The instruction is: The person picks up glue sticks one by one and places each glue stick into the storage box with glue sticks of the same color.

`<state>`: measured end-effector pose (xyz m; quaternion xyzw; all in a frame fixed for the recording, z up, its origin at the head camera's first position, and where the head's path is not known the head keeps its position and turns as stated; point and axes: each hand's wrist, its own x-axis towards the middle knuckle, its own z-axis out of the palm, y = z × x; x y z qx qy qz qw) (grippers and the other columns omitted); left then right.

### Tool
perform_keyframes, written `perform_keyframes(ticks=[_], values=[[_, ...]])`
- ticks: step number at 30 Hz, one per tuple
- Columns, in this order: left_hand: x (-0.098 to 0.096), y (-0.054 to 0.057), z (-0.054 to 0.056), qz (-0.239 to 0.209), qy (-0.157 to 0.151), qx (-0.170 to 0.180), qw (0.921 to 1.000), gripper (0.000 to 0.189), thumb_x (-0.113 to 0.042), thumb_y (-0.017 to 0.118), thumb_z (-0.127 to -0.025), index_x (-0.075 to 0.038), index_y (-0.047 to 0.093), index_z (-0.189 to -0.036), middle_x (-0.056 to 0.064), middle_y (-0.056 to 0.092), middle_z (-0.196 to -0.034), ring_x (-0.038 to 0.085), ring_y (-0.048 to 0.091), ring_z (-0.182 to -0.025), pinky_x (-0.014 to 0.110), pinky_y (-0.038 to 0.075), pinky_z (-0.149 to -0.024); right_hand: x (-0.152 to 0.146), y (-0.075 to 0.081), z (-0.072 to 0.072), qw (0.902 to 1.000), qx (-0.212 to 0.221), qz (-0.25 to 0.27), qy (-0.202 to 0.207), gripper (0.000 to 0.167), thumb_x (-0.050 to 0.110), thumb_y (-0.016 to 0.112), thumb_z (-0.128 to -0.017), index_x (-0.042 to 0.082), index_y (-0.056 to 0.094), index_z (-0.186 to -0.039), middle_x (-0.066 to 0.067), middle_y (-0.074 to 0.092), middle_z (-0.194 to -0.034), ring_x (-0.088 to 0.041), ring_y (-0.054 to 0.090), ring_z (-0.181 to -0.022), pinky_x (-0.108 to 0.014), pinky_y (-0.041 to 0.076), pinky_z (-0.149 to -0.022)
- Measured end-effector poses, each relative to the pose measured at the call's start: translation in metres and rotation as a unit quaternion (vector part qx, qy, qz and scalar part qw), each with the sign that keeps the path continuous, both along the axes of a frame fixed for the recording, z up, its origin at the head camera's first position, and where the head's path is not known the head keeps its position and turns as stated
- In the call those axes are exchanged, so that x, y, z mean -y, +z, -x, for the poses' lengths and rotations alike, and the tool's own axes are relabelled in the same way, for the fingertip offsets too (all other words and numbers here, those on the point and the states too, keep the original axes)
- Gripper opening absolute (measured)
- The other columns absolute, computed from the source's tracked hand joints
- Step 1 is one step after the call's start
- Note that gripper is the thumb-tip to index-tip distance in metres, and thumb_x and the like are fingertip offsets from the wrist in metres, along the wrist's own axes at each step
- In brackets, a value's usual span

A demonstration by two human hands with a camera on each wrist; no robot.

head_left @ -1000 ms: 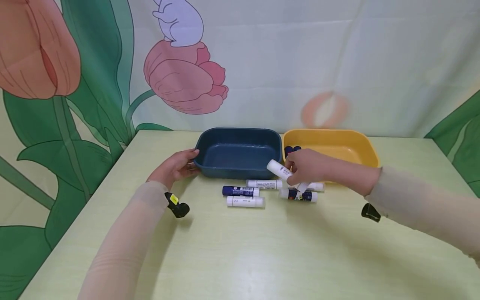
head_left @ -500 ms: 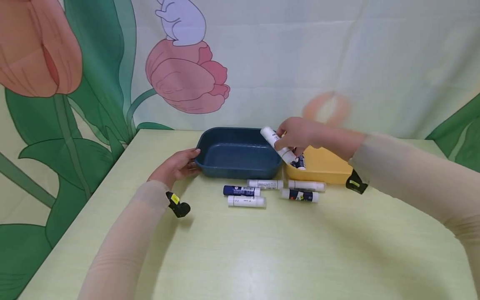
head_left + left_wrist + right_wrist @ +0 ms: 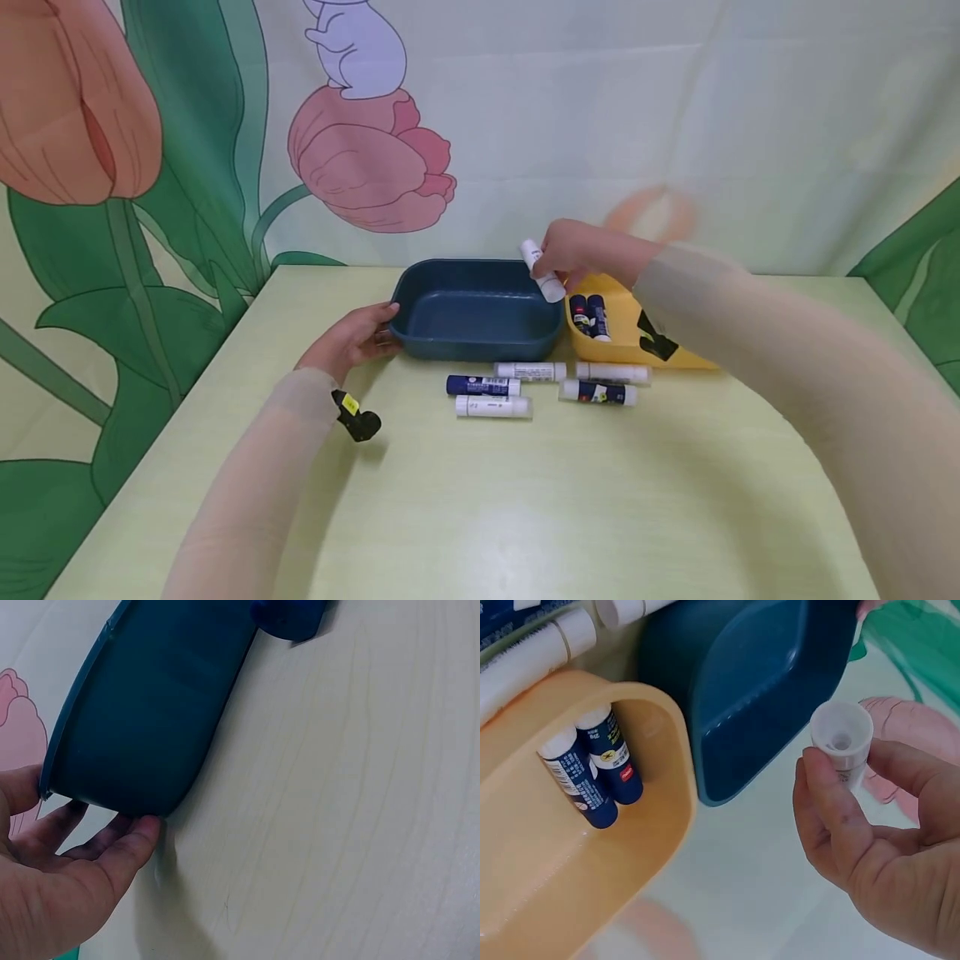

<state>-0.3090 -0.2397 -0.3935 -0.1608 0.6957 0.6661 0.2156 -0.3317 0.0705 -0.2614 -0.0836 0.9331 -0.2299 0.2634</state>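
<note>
My right hand (image 3: 581, 250) pinches a white glue stick (image 3: 543, 272) between thumb and fingers, tilted above the back right corner of the dark blue tub (image 3: 472, 350). The right wrist view shows one hollow white end of the glue stick (image 3: 842, 731). At the tub's left end, my left hand (image 3: 352, 337) holds it, thumb at the rim and fingertips at the bottom edge of the wall (image 3: 142, 765). The yellow tub (image 3: 618, 348) stands against the blue tub's right side. Inside it lie two navy glue sticks (image 3: 613, 754) side by side.
In front of the tubs several glue sticks lie on the pale table (image 3: 480, 500): a blue one (image 3: 483, 385), a white one (image 3: 492, 406), another white one (image 3: 529, 372), and a navy one (image 3: 597, 392) and a white one (image 3: 613, 373) farther right. A flowered cloth (image 3: 525, 125) hangs behind.
My right hand has lifted the white glue stick from in front of the tubs, up and back and slightly left, to over the blue tub's corner. My left hand has stayed in place.
</note>
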Motion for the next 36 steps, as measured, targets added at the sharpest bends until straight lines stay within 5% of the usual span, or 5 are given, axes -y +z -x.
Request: perform_keyframes(ticks=[12,18,24,31,36], values=[[-0.001,-0.003,0.0,0.006,-0.009,-0.004,0.9999,0.057,-0.03,0.033,-0.113,-0.012,0.017,-0.165,0.019,0.028,-0.167,0.029,0.039,-0.146,0.046,0.032,-0.126,0.019,-0.035,0.017,0.9995,0.018,-0.024,-0.009,0.03,0.013,0.063,-0.1,-0.008,0.06,-0.121,-0.013,0.059,-0.103,-0.017,0.064,-0.074,-0.03,0.062,-0.086],[-0.002,-0.004,0.0,0.003,-0.009,-0.004,0.9999,0.057,-0.03,0.033,-0.113,-0.012,0.018,-0.165,0.02,0.028,-0.166,0.028,0.041,-0.141,0.046,0.032,-0.126,0.032,-0.056,0.029,0.995,0.034,-0.094,0.01,0.019,0.01,0.058,-0.1,0.003,0.065,-0.084,-0.004,0.054,-0.077,-0.013,0.055,-0.064,-0.023,0.048,-0.063],[-0.001,-0.004,-0.001,0.002,-0.01,-0.003,0.9999,0.058,-0.029,0.033,-0.113,-0.011,0.015,-0.165,0.02,0.025,-0.168,0.03,0.036,-0.147,0.047,0.03,-0.127,0.048,-0.087,0.055,0.9805,0.055,-0.184,0.041,0.026,0.016,0.053,-0.105,0.001,0.068,-0.089,-0.007,0.065,-0.089,-0.014,0.065,-0.073,-0.024,0.056,-0.071],[0.002,-0.003,-0.003,0.001,-0.009,-0.007,0.9999,0.058,-0.028,0.033,-0.113,-0.011,0.015,-0.165,0.021,0.025,-0.167,0.03,0.037,-0.145,0.047,0.03,-0.127,0.058,-0.228,0.177,0.9549,0.018,-0.27,0.123,0.027,0.022,0.057,-0.105,0.002,0.071,-0.115,-0.012,0.065,-0.119,-0.021,0.061,-0.098,-0.03,0.056,-0.084],[0.002,-0.003,-0.002,0.003,-0.012,-0.007,0.9999,0.057,-0.028,0.034,-0.113,-0.011,0.018,-0.165,0.02,0.029,-0.165,0.027,0.043,-0.139,0.047,0.031,-0.127,0.049,-0.24,0.159,0.9574,-0.082,-0.243,0.132,0.027,0.016,0.047,-0.107,0.009,0.073,-0.101,-0.008,0.064,-0.105,-0.021,0.052,-0.087,-0.033,0.045,-0.079]])
